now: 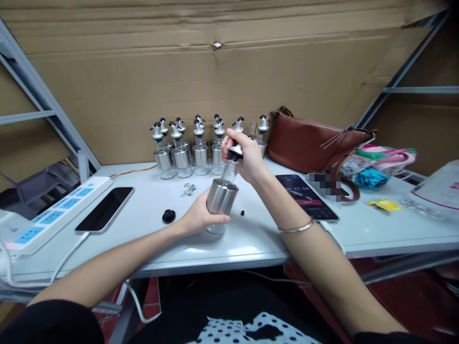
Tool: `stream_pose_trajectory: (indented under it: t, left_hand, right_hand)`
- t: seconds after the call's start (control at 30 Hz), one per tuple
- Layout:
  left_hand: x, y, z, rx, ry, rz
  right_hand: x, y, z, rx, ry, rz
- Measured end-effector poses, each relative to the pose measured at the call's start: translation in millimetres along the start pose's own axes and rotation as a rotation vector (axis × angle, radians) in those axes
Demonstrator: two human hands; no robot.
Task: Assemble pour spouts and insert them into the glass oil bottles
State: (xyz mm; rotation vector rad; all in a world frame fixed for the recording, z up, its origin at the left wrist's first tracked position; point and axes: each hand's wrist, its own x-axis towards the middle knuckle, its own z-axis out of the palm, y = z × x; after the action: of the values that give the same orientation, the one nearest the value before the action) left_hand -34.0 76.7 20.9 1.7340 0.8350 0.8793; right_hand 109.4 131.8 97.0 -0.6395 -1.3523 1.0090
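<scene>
My left hand [201, 214] wraps round the lower body of an oil dispenser bottle [223, 197], glass with a brushed metal sleeve, tilted to the right above the white table. At its neck, my right hand [247, 155] closes over the pourer cap [235, 152], silver with a black collar; the fingers hide most of its top. On the table left of the bottle lie a black round stopper [169, 216] and a loose silver pourer piece [189, 189]. A tiny black part [243, 213] lies just right of the bottle.
Several similar bottles [164, 160] with pourers stand against the cardboard wall [161, 86]. A power strip [59, 215] and a phone [105, 210] lie left. Right are a brown bag [311, 145], another phone [304, 196], a yellow packet [386, 205] and plastic bags [387, 157].
</scene>
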Motion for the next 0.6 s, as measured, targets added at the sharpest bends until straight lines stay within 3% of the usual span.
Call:
stream_pose_trajectory:
  t: [0.17,0.6]
  left_hand:
    - [0.5,-4.2,-0.2,-0.033,0.006,-0.015]
    - [1.5,-5.6,-0.2,-0.022,0.023,-0.023]
  right_hand:
    - [-1.4,4.8,2.8,0.131,-0.082,0.026]
    - [-3.4,10.7,6.0,0.017,-0.223,0.048]
